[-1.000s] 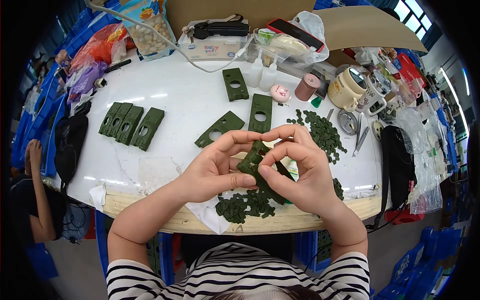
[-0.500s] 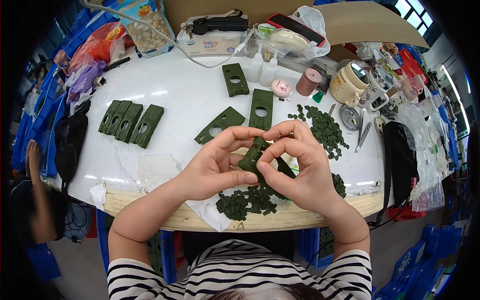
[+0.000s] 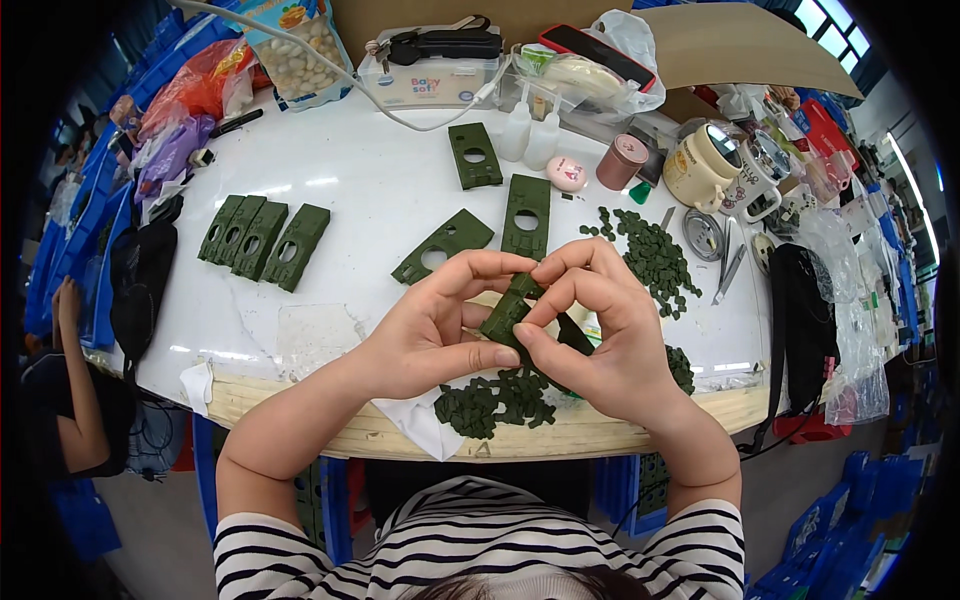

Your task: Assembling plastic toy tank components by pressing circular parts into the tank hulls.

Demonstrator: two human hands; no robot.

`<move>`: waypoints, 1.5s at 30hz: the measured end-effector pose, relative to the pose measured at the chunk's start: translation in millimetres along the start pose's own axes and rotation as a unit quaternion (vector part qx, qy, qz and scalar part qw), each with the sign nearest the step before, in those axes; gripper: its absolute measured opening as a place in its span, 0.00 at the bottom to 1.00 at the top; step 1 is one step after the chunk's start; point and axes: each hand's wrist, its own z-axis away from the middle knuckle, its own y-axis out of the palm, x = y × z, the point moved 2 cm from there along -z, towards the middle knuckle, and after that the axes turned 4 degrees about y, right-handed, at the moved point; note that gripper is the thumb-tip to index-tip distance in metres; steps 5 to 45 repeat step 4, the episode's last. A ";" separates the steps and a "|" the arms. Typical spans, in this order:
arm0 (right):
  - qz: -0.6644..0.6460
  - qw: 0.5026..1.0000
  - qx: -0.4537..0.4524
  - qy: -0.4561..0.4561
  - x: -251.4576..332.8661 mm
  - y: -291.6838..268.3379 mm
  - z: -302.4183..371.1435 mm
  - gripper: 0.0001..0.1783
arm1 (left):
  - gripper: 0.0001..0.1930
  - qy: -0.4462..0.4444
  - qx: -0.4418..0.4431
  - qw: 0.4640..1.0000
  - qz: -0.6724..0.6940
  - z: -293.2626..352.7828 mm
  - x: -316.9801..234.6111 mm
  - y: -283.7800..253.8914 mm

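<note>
Above the table's near edge, my left hand (image 3: 430, 325) is closed on a dark green plastic vehicle-hull piece (image 3: 505, 320), its thumb along the near end. My right hand (image 3: 610, 340) is closed at the same piece, with thumb and index finger pinched against its side. Any small part between those fingertips is hidden. Below my hands lies a pile of small green plastic pieces (image 3: 490, 405); a larger pile (image 3: 655, 262) spreads beyond my right hand. Similar green hull pieces with round holes lie farther off: an upright one (image 3: 525, 192), a slanted one (image 3: 462, 236) and a far one (image 3: 478, 173).
Several hull pieces stand in a row (image 3: 298, 247) at the left. Tweezers (image 3: 732, 270), a round metal lid (image 3: 703, 233) and a cream mug (image 3: 700, 168) are at the right. White squeeze bottles (image 3: 541, 143) and a clear plastic box (image 3: 430, 82) stand at the back.
My hands keep nearly the same hold on the hull piece. The whole view has shifted slightly. At the far left, another person's arm has moved.
</note>
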 end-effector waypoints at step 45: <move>-0.006 1.000 -0.001 0.005 0.2 0.6 0.9 0.07 | 0.35 0.003 0.011 1.000 -0.012 -0.1 -0.6 -0.4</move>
